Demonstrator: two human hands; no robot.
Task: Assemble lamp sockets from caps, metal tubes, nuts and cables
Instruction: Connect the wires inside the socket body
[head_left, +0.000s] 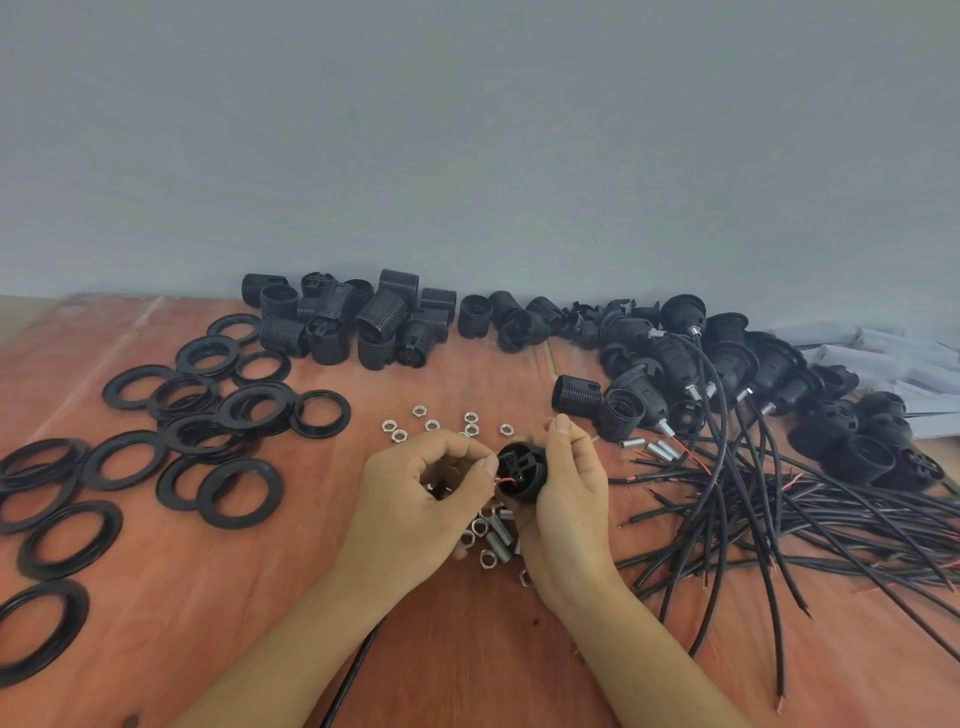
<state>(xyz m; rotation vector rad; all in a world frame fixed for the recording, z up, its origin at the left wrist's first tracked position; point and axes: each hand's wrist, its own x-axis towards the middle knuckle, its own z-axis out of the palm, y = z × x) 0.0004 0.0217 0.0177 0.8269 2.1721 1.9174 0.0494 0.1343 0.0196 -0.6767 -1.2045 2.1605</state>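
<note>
The right hand (569, 480) curls round a black socket cap (524, 470), held just above the near-centre tabletop (457, 654). The left hand (423, 486), fingers curled, pinches the red wire (505, 480) at the cap's open face. Best done with the cap steady and the wire fed straight, not kinked.

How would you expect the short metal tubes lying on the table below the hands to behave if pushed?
The metal tubes are round and lie on their sides on the flat table, so they would probably roll. Their shiny surface suggests they may slip in a pinch. Being metal, they should stay stiff.
</note>
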